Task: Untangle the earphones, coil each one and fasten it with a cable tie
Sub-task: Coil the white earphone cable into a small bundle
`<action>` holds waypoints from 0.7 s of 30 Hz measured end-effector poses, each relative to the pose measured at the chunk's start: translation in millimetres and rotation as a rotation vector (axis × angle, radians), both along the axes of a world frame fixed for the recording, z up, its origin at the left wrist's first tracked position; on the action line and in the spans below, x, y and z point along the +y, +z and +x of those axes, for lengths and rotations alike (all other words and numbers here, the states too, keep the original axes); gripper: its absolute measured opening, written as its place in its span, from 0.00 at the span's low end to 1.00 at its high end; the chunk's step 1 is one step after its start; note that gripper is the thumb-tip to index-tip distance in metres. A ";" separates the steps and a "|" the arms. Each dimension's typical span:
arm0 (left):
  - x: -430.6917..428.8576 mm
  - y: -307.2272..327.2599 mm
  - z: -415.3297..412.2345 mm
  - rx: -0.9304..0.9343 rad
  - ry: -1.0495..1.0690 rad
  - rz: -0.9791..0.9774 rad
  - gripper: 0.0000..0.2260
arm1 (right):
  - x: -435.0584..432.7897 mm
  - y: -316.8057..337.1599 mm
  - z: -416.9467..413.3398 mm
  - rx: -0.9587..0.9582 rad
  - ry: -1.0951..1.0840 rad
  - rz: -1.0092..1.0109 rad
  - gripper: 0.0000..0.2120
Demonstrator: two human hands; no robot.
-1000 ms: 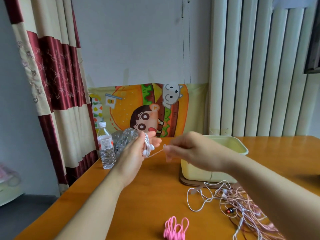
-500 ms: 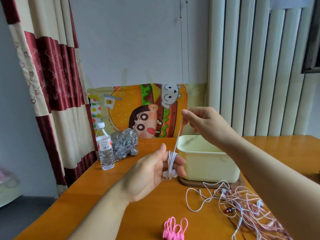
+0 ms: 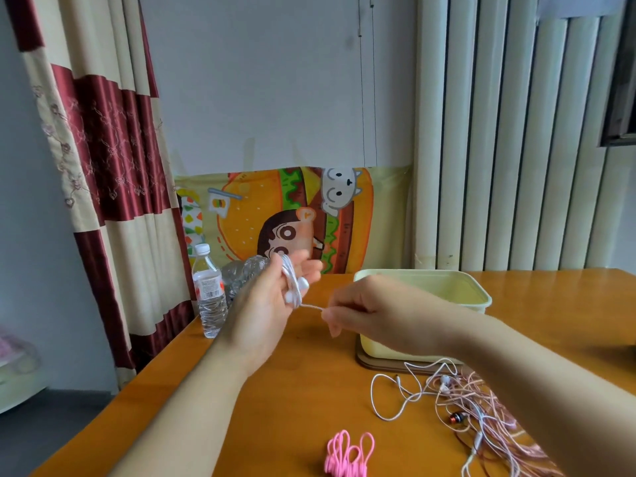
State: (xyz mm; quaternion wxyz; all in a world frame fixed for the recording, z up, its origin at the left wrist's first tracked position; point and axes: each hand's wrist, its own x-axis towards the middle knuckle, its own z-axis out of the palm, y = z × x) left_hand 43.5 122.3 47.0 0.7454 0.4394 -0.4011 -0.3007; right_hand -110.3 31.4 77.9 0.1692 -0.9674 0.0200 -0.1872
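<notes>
My left hand is raised above the table with a white earphone wound in loops around its fingers, the two earbuds hanging at the palm. A short taut stretch of that white cable runs right to my right hand, which pinches its end between thumb and finger. A tangle of pink and white earphones lies on the table at the lower right, partly under my right forearm. A bunch of pink cable ties lies at the front edge of view.
A pale yellow plastic tub stands on a brown mat behind my right hand. A water bottle and crumpled clear plastic sit at the table's back left. The orange wooden table ends at the left, by the curtain.
My right hand came down from above the tub to table height beside the left hand, laying another turn of cable. My left hand rose and tilted upward.
</notes>
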 end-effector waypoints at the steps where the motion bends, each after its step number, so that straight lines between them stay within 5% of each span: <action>1: -0.1 -4.5 0.1 -0.099 -0.014 0.076 0.23 | 1.2 7.2 -1.3 -0.041 0.008 -0.039 0.15; 4: 4.9 -10.4 -13.8 -0.301 -0.167 0.186 0.24 | -1.9 21.4 -0.3 -0.144 -0.018 -0.073 0.15; 9: 10.7 -4.8 -32.0 -0.291 -0.261 0.188 0.19 | -16.0 20.3 4.2 -0.201 -0.120 0.018 0.16; 14: 15.2 3.0 -36.3 -0.066 -0.356 0.068 0.12 | -14.7 -2.8 5.6 -0.216 -0.056 0.390 0.19; 21: 12.0 0.7 -28.7 0.181 -0.303 -0.038 0.13 | -0.9 -22.7 9.9 -0.291 -0.056 0.363 0.11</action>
